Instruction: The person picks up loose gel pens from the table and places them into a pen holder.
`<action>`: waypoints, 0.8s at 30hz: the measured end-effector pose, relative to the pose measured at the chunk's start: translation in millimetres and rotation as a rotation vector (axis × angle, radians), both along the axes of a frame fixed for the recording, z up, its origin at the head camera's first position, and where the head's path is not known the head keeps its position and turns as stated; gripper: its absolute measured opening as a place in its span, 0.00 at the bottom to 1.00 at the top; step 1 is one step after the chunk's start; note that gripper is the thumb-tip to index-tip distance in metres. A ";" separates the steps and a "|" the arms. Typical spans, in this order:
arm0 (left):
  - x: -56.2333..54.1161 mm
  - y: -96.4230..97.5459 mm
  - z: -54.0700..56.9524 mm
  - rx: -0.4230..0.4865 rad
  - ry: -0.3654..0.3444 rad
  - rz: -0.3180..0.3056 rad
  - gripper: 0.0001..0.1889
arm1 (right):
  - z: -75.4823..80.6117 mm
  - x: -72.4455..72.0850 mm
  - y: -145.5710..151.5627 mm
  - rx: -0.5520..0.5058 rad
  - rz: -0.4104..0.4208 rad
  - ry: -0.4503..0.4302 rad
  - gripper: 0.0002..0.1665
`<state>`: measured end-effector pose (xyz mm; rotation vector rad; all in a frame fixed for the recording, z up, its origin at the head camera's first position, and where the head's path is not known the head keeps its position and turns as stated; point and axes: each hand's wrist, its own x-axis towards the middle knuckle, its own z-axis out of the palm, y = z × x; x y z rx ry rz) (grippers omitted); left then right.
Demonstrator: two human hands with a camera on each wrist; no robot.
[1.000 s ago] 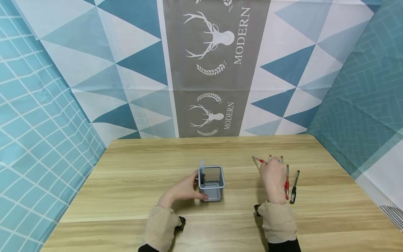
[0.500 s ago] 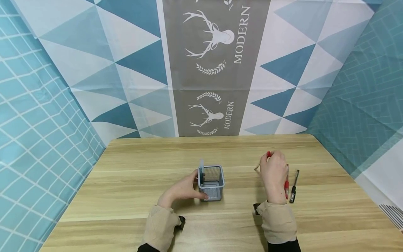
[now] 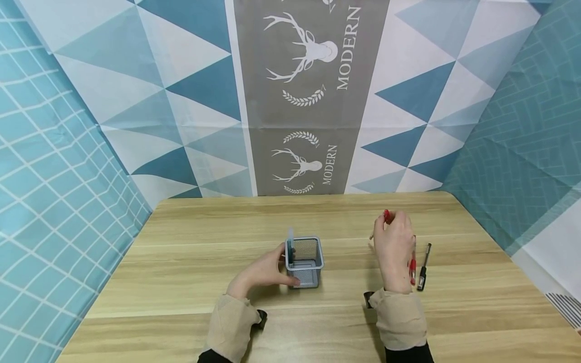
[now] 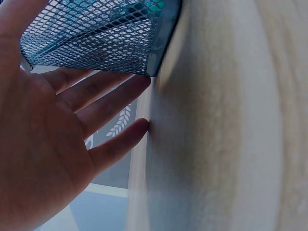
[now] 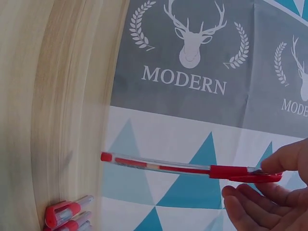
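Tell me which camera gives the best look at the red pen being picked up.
Right wrist view: the red pen shows full length, lifted off the table, pinched by the right hand. The head view shows only its red tip above the knuckles. The left wrist view misses it.

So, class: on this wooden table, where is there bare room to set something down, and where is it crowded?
Bare wood runs from the mesh holder to the table's left edge, along the back edge by the backdrop, and between the left hand and right hand. It is crowded at the right: pens lie beside that hand, which pinches a red pen.
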<state>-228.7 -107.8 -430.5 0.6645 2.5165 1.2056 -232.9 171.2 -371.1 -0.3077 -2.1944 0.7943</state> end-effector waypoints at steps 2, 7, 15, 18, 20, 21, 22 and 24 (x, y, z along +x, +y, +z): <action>-0.1 0.2 -0.2 -0.001 0.004 -0.001 0.47 | 0.5 -0.2 -0.5 0.000 0.005 0.033 0.13; -0.5 0.6 -1.4 -0.004 0.010 -0.003 0.48 | 2.4 0.4 -1.9 -0.011 0.039 0.084 0.13; -1.0 0.1 -1.4 0.004 0.013 -0.007 0.48 | 8.7 2.7 -5.6 -0.036 0.070 0.130 0.13; -1.1 -0.6 -1.2 0.009 0.009 -0.006 0.48 | 11.2 3.7 -7.4 -0.043 0.081 0.154 0.14; -0.8 -0.8 -0.8 0.009 0.004 -0.005 0.48 | 12.7 4.4 -8.5 -0.050 0.090 0.168 0.15; -0.7 -0.8 -0.7 0.007 -0.001 -0.004 0.48 | 13.3 4.8 -9.0 -0.053 0.095 0.174 0.16; -0.7 -0.8 -0.6 0.007 -0.002 -0.003 0.48 | 13.9 5.2 -9.2 -0.053 0.103 0.180 0.17; -0.5 -0.7 -0.6 0.005 -0.004 -0.002 0.49 | 15.1 6.1 -9.6 -0.045 0.114 0.192 0.19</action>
